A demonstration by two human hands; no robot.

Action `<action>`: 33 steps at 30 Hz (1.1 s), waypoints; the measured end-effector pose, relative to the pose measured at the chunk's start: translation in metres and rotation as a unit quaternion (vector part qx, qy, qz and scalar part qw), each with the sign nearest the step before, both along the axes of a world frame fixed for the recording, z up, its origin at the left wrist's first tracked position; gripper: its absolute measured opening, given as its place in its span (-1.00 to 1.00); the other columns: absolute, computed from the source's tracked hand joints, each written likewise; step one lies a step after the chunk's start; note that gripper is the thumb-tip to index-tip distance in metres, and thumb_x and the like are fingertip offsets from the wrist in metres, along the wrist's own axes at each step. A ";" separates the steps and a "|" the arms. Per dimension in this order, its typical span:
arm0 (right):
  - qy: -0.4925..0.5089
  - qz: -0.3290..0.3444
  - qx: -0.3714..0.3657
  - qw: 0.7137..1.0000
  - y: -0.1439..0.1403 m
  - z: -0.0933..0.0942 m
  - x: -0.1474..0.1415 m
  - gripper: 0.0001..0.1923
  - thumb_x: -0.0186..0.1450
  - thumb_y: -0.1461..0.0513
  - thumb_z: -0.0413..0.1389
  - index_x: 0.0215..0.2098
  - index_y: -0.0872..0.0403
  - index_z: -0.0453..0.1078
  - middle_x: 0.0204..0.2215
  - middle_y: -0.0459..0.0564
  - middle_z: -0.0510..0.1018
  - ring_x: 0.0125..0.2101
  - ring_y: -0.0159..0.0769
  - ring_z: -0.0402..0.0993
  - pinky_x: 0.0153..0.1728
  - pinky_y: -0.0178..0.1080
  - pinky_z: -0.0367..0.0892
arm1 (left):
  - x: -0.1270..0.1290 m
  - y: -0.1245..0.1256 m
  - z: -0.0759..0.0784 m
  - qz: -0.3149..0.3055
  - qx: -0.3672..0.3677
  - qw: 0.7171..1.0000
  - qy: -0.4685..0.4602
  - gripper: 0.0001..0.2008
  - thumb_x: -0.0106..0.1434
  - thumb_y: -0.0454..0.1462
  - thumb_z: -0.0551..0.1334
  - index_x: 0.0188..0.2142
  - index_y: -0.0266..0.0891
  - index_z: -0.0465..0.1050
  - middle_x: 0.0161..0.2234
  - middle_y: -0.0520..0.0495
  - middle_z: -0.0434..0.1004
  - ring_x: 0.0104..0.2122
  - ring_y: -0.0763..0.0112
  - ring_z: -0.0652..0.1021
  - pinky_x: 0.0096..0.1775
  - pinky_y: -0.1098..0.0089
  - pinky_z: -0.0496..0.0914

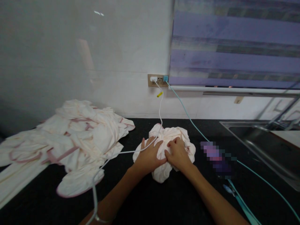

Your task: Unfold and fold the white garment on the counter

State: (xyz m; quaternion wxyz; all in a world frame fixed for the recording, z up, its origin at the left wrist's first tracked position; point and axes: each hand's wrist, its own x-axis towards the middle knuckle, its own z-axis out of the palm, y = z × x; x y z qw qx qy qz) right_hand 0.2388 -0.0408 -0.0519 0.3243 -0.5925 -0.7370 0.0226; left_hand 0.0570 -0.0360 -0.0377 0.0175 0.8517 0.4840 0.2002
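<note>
A bunched cream-white garment (164, 172) lies crumpled on the black counter in front of me. My left hand (148, 157) presses on its left part, palm down with fingers spread, holding nothing. My right hand (180, 156) is on its right part, fingers curled in and thumb close to them, seemingly pinching a fold; the fingertips are partly hidden. A white cable (127, 152) crosses over my left hand. The garment's exact kind does not show in its folds.
A heap of cream-white clothes with pink trim (93, 134) lies left. The white cable and a teal cable (187, 114) run from the wall socket (160, 81). Right are a blurred-out phone-like object (215, 157), a teal strap (243, 204) and a steel sink (264, 147).
</note>
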 end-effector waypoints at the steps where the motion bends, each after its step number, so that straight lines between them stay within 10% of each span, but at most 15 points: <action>1: -0.016 -0.010 -0.006 1.000 0.000 0.001 0.002 -0.79 0.21 0.19 0.23 -0.20 0.08 0.48 -0.13 0.17 0.38 -0.06 0.03 0.34 0.01 0.00 0.28 | 0.001 -0.001 0.000 0.000 0.000 1.000 0.005 -0.31 0.21 0.03 0.35 0.26 -0.16 0.34 0.34 -0.32 0.28 0.38 -0.12 0.20 0.35 -0.31 -0.12; 10: -0.022 -0.014 -0.105 0.994 0.013 0.001 0.029 -0.70 0.28 0.22 0.16 -0.02 0.08 0.42 -0.12 0.13 0.53 -0.06 -0.04 0.44 -0.02 -0.07 0.29 | 0.007 -0.009 0.004 0.051 0.022 0.998 0.011 -0.17 0.22 0.13 0.31 0.37 -0.15 0.19 0.32 -0.35 0.30 0.33 -0.14 0.27 0.30 -0.36 0.03; 19: 0.159 0.049 0.051 0.985 0.023 0.005 0.035 -0.78 0.34 0.20 0.06 -0.08 0.04 0.44 -0.12 0.06 0.60 -0.07 -0.13 0.51 0.03 -0.10 0.33 | 0.010 -0.012 0.010 0.000 0.005 1.000 0.008 -0.09 0.22 0.19 0.28 0.40 -0.20 0.12 0.40 -0.40 0.14 0.43 -0.11 0.08 0.34 -0.24 0.01; 24: 0.228 -0.039 0.095 0.968 0.015 0.023 0.038 -0.68 0.32 0.12 0.11 0.00 0.06 0.40 -0.26 0.02 0.57 -0.30 -0.17 0.50 -0.22 -0.18 0.36 | 0.007 -0.017 0.006 -0.046 -0.059 0.995 0.067 0.22 -0.05 0.25 0.43 0.46 -0.13 -0.02 0.47 -0.52 -0.19 0.44 -0.35 -0.15 0.30 -0.38 -0.08; 29: 0.264 -0.094 0.099 0.955 0.016 0.026 0.043 -0.67 0.30 -0.01 0.15 -0.13 0.05 0.44 -0.42 -0.08 0.50 -0.44 -0.23 0.41 -0.35 -0.23 0.27 | 0.004 -0.017 0.005 -0.081 -0.038 0.995 0.049 -0.57 0.34 -0.12 0.26 0.19 -0.03 0.44 0.42 -0.37 0.02 0.43 -0.25 0.02 0.28 -0.37 0.01; 33: 0.321 -0.064 0.068 0.943 0.021 0.023 0.043 -0.61 0.30 -0.10 0.14 -0.25 0.04 0.43 -0.36 -0.03 0.53 -0.32 -0.18 0.46 -0.23 -0.19 0.32 | 0.001 -0.007 0.012 -0.025 0.035 0.997 -0.061 -0.75 0.42 -0.23 0.10 -0.10 -0.24 0.54 0.14 -0.36 0.30 0.21 -0.04 0.36 0.22 -0.17 0.24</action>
